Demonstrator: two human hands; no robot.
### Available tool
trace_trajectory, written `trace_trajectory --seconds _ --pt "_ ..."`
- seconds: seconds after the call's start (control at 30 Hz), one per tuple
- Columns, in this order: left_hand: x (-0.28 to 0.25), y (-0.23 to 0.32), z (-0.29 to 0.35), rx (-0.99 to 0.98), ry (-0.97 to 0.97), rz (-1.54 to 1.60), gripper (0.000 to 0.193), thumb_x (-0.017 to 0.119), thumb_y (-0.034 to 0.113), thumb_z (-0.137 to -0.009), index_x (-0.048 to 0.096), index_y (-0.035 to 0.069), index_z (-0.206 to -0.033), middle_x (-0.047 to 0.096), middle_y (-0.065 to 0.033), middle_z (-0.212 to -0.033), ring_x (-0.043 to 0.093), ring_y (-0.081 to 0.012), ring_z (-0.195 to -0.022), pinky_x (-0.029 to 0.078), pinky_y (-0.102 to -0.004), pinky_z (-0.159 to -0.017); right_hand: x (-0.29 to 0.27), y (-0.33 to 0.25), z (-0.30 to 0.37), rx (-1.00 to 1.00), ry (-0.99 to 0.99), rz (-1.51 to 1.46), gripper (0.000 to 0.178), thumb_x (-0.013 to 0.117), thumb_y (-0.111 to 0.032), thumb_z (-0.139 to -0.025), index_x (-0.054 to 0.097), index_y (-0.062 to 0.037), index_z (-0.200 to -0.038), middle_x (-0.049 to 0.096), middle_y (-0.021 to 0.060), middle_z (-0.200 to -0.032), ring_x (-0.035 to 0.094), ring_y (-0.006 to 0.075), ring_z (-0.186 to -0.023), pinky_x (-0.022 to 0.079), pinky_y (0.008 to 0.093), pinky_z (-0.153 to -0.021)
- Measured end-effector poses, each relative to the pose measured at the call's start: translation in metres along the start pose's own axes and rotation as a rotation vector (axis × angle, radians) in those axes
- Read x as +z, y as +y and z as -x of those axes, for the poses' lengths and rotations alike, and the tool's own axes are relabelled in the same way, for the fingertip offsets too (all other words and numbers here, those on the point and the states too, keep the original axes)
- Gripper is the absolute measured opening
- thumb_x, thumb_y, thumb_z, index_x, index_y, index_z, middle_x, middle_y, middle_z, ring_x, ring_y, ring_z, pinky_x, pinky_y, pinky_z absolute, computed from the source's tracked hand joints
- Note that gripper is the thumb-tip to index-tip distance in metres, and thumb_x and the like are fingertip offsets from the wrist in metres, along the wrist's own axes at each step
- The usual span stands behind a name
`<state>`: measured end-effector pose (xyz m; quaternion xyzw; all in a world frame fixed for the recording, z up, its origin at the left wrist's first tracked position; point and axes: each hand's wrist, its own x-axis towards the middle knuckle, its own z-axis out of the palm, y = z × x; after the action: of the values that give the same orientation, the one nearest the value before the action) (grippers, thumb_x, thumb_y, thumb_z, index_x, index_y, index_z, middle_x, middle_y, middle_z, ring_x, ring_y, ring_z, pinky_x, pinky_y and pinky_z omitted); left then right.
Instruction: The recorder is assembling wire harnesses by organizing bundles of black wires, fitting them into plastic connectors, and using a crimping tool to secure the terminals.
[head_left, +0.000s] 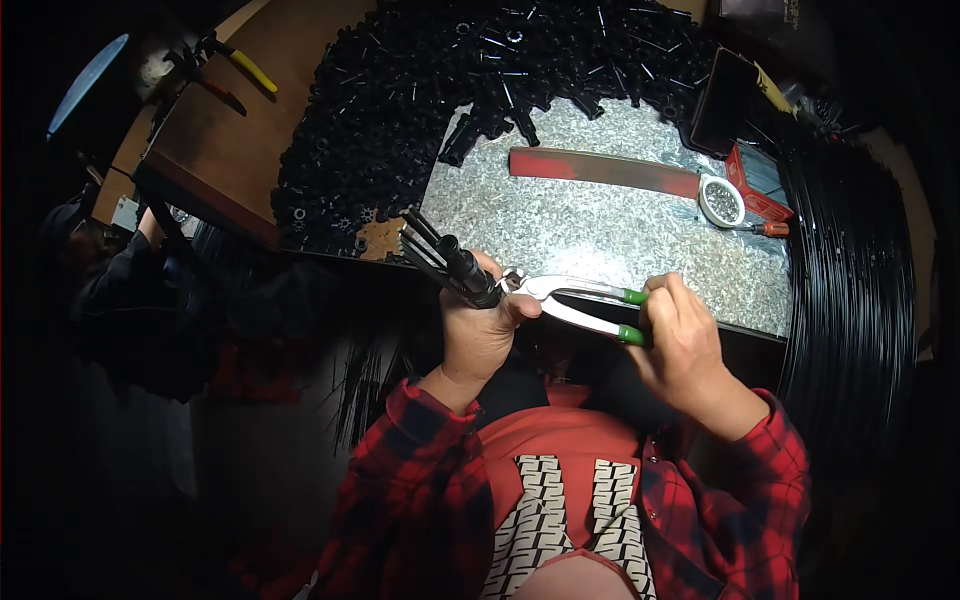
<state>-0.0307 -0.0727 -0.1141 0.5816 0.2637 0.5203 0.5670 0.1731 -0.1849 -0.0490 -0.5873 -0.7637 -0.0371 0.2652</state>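
My left hand (480, 335) is closed around a black tubular part (466, 270) with several slim black rods (424, 243) sticking out toward the upper left. A pair of silver pincers (548, 287) with green handle ends has its jaws at the end of this part, beside my left thumb. My right hand (682, 335) grips the green ends, its fingers curled round them. The two handles stand a little apart. What exactly lies between the jaws is hidden by their size and my left fingers.
A big heap of black tubular parts (370, 120) covers the table's back and left. On the speckled tabletop (600, 225) lie a red-and-brown flat bar (600, 170), a white cup of small metal bits (722, 203) and a red box (750, 180). Long black rods (850, 270) hang at the right.
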Motion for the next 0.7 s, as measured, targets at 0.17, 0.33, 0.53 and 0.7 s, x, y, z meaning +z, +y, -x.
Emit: trace_trajectory --seconds 0.17,0.33,0.53,0.7 --pt "0.007 -0.003 0.000 0.011 0.144 0.021 0.054 0.082 0.044 -0.068 0.046 0.005 -0.081 0.040 0.0047 -0.073 0.037 -0.0073 -0.067 0.033 -0.0236 -0.059 0.020 -0.007 0.010 0.143 -0.061 -0.198 0.037 0.071 -0.003 -0.065 0.043 -0.0001 -0.089 0.045 0.0175 -0.085 0.051 0.0366 -0.073 0.042 0.0427 -0.063" --pt "0.008 -0.002 0.000 -0.004 0.151 0.052 0.053 0.083 0.042 -0.069 0.046 0.005 -0.081 0.040 0.0045 -0.073 0.037 -0.0073 -0.066 0.034 -0.0237 -0.059 0.026 -0.010 0.014 0.199 -0.075 -0.290 0.037 0.074 -0.001 -0.067 0.044 0.0003 -0.089 0.045 0.0142 -0.080 0.050 0.0324 -0.067 0.041 0.0393 -0.059" --pt "0.007 -0.004 -0.001 0.061 0.092 -0.020 0.052 0.083 0.040 -0.069 0.045 0.005 -0.079 0.038 0.0040 -0.071 0.037 -0.0078 -0.065 0.033 -0.0244 -0.058 0.017 -0.007 0.014 0.190 -0.119 -0.268 0.037 0.076 -0.002 -0.069 0.044 -0.0005 -0.088 0.045 0.0139 -0.081 0.050 0.0318 -0.068 0.041 0.0393 -0.059" --pt "0.004 -0.007 -0.001 0.022 0.053 -0.029 0.053 0.083 0.041 -0.068 0.045 0.006 -0.077 0.037 0.0040 -0.070 0.036 -0.0078 -0.064 0.033 -0.0250 -0.057 0.013 -0.002 0.010 0.083 -0.034 -0.130 0.039 0.076 -0.001 -0.066 0.043 -0.0006 -0.087 0.050 0.0178 -0.091 0.053 0.0349 -0.075 0.043 0.0398 -0.064"
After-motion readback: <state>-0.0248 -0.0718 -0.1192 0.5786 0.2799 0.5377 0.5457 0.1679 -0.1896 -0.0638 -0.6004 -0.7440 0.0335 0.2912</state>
